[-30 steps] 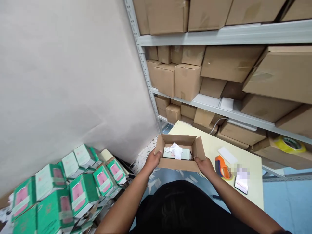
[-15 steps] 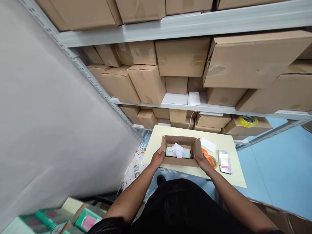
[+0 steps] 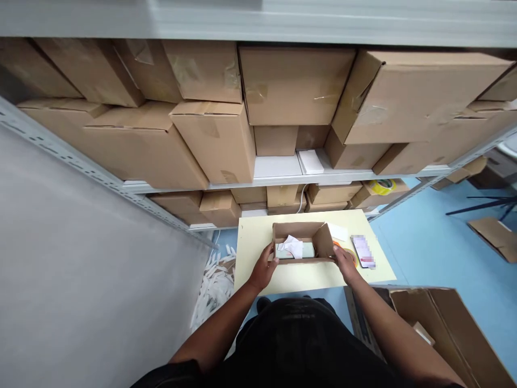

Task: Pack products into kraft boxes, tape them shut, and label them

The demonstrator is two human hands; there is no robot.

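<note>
The step in hand seems to be steadying and placing a small open carton (image 3: 302, 230) at the pale surface (image 3: 252, 240), with both hands on it. The left hand (image 3: 264, 268) is partly curled around the left end, thumb at the near corner; the right hand (image 3: 346, 265) grips the right near corner, its fingers mostly hidden from view. The carton sits level between them, over the middle of the surface, though whether its base touches down cannot be told. Inside lies a pale green box (image 3: 309, 250) with crumpled white paper (image 3: 294, 247) on top. Just beside the right hand are an orange tape dispenser (image 3: 350, 255), partly covered by it, and a white card (image 3: 338, 232), with a phone (image 3: 362, 250) farther right. As a judgement, the next move calls for keeping the carton level and fully supported before either hand lets go, and for keeping its right end off the dispenser; the barer left part of the surface offers more room.
</note>
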